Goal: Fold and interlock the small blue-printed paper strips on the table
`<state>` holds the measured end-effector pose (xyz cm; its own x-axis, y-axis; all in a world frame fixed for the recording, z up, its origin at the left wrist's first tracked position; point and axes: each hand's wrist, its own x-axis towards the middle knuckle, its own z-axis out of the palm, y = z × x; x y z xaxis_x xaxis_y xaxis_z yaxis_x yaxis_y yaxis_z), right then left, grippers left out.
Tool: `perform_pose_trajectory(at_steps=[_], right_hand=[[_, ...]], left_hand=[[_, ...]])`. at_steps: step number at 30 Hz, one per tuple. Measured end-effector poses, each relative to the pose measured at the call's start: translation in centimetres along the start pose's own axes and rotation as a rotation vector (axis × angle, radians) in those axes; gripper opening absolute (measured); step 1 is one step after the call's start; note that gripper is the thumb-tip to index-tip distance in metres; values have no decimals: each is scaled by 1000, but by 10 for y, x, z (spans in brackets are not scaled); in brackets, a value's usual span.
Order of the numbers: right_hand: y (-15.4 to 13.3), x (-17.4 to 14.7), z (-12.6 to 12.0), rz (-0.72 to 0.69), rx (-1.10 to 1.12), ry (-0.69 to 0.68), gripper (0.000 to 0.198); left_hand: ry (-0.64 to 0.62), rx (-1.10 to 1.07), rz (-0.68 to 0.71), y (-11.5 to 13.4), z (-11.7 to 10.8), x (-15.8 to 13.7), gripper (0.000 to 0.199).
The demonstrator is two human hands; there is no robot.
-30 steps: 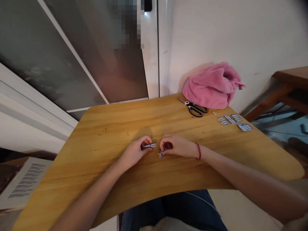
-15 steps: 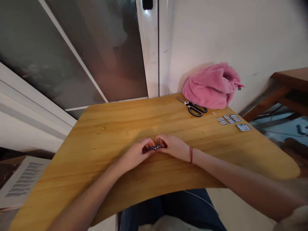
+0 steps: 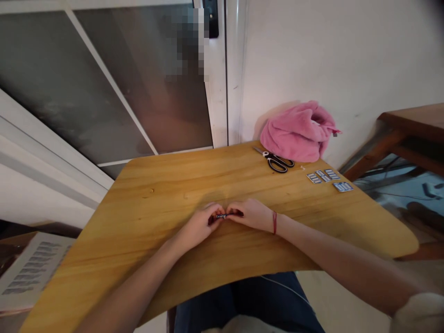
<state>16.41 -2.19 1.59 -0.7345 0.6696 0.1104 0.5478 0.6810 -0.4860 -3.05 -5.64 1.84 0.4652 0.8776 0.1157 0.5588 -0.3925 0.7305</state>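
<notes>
Over the middle of the wooden table [image 3: 173, 185], my left hand [image 3: 199, 224] and my right hand [image 3: 255, 215] meet fingertip to fingertip. Between them is a small, thin, dark blue piece with white marks [image 3: 221, 216], too small to tell its kind. The fingers of my left hand are closed on one end. At the other end my right hand pinches it, its fingers curled and partly hiding the piece. A red cord circles my right wrist.
Several small blue-and-white flat pieces [image 3: 322, 176] lie at the table's right. Black-handled scissors [image 3: 277, 163] rest before a pink plush cloth [image 3: 298, 134] against the wall. A tiny scrap [image 3: 151, 190] lies at left. A printed carton [image 3: 33, 268] stands beyond the left edge.
The view has shifted slightly. My hands stay together at nearly the same place, with the right hand's fingers lying a little flatter and less of the small piece showing.
</notes>
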Motion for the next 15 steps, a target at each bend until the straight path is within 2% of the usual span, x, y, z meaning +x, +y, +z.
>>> perform_pose_trajectory(at_steps=[3, 5, 8, 11, 13, 15], right_hand=[[5, 1, -7, -40, -18, 22, 22], [16, -3, -21, 6, -36, 96, 25], [45, -24, -59, 143, -68, 268, 32], [84, -69, -105, 314, -98, 405, 38], [108, -102, -131, 505, -83, 357, 43], [127, -130, -150, 629, -80, 257, 41]], left_hand=[[43, -61, -11, 1, -1, -1, 9], [106, -117, -28, 2, -4, -2, 12], [213, -193, -41, -1, -9, -2, 16], [253, -217, -35, -7, -12, -1, 17], [228, -227, -39, -10, -12, 0, 18], [194, -231, -52, -11, -9, 2, 19]])
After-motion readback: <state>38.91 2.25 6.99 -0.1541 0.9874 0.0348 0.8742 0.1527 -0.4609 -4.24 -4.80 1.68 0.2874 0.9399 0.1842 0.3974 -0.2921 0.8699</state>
